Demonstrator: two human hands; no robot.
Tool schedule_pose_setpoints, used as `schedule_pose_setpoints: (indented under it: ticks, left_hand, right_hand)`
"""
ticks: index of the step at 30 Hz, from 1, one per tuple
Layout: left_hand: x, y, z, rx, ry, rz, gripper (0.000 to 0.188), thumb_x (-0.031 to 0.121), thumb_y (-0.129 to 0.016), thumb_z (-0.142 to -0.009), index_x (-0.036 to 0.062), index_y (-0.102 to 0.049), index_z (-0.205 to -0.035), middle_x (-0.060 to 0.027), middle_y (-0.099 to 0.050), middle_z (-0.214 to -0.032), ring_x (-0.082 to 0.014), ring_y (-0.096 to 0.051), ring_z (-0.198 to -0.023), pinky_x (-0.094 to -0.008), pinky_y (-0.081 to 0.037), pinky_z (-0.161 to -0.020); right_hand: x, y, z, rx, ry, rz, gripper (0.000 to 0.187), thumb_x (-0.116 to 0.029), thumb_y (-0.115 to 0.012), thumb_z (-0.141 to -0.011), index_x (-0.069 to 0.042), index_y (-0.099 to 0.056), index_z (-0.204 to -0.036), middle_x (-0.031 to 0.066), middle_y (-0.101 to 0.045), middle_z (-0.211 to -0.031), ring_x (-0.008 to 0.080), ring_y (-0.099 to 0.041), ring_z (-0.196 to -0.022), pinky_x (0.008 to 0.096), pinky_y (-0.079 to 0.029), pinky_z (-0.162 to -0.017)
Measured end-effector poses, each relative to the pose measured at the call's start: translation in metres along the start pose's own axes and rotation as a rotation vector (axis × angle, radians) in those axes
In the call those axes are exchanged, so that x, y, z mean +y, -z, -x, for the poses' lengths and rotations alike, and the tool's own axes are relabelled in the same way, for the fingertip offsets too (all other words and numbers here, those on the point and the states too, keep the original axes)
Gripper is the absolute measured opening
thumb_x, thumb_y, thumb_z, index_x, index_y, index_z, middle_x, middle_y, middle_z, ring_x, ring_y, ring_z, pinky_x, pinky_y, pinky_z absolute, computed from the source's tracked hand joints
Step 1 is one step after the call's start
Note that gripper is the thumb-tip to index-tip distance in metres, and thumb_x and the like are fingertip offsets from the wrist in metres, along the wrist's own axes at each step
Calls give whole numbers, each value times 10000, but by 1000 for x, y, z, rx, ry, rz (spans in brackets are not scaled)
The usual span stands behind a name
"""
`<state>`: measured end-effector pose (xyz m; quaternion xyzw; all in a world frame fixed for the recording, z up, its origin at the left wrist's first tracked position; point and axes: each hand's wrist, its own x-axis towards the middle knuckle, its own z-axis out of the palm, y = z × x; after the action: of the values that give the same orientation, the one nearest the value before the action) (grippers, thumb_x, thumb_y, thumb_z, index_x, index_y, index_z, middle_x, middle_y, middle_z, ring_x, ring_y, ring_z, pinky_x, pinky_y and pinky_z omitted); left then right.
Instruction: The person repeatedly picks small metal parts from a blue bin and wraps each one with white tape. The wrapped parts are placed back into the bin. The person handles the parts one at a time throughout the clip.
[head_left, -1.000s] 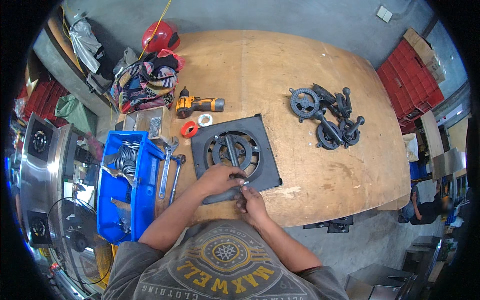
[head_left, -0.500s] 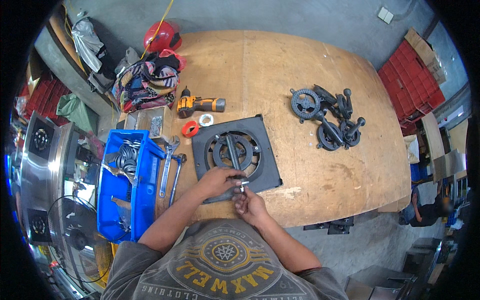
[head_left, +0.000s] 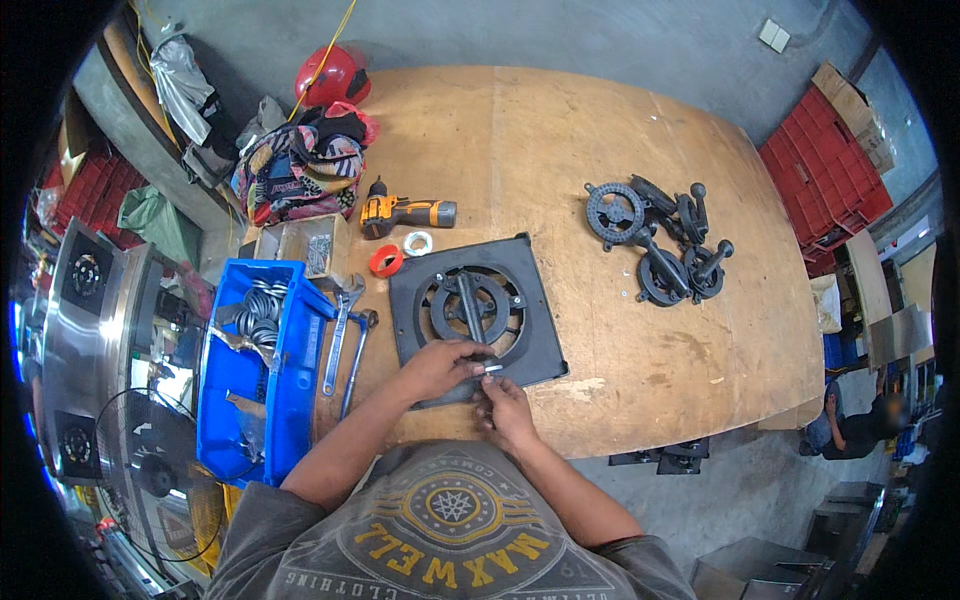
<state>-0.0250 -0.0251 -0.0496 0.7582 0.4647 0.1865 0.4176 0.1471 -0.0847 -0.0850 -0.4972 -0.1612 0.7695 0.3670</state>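
A square black stove plate (head_left: 546, 305) with a round opening lies on the table in front of me. Across the opening sits a black ring burner (head_left: 442, 312), its straight tube (head_left: 467, 302) running toward me. My left hand (head_left: 440, 368) rests over the plate's near side, fingers closed around a small silver metal fitting (head_left: 491, 369) close to the tube's near end. From below, my right hand (head_left: 507, 412) pinches the same fitting with thumb and fingertips. Whether the fitting touches the tube is hidden by my fingers.
Left of the plate are a blue bin (head_left: 283, 370) with metal rings, an adjustable wrench (head_left: 337, 345), a ratchet wrench (head_left: 358, 355), red tape (head_left: 386, 261), white tape (head_left: 418, 243) and a cordless drill (head_left: 408, 213). Several black burners (head_left: 663, 272) lie right. A person (head_left: 858, 428) is far right.
My fingers have shifted slightly around the silver fitting, which shows less of its lower part now. The whole view has moved a little; the burner and plate stay put on the table.
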Motion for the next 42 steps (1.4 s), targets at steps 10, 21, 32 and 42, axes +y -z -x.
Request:
schedule_pose_setpoints:
  ticks: [10,21,32,42]
  left_hand:
    - [-6,-4,-1,25,-2,42,351,223,-644,-912,109,-632,-1243,-178,-676,-1107,-341,-656,-1022,-413,-510,-882]
    - [-5,-3,-1,-5,74,122,346,214,-655,-912,126,-635,-1246,-163,-679,-1060,-286,-679,-895,-378,-527,-798]
    - [-7,-4,1,-3,94,108,349,212,-650,-917,109,-630,-1250,-155,-666,-1094,-276,-682,-934,-377,-534,-827]
    - [-4,-4,-1,-10,92,141,350,181,-655,-911,110,-629,-1253,-155,-670,-1133,-256,-682,-958,-347,-533,-848]
  right_hand:
    - [4,0,-2,52,133,127,259,-310,-493,-1019,-58,-545,-998,65,-586,-772,127,-510,-534,249,-353,-411]
    - [9,10,-12,35,338,348,314,-326,-501,-1012,-32,-606,-979,60,-599,-753,127,-531,-608,279,-404,-501]
    - [21,9,-13,-29,128,78,323,-370,-467,-1022,-74,-544,-920,44,-562,-735,137,-501,-601,267,-390,-512]
    - [19,6,-10,108,342,379,313,-361,-437,-1032,-87,-554,-935,36,-548,-702,154,-507,-580,286,-376,-498]
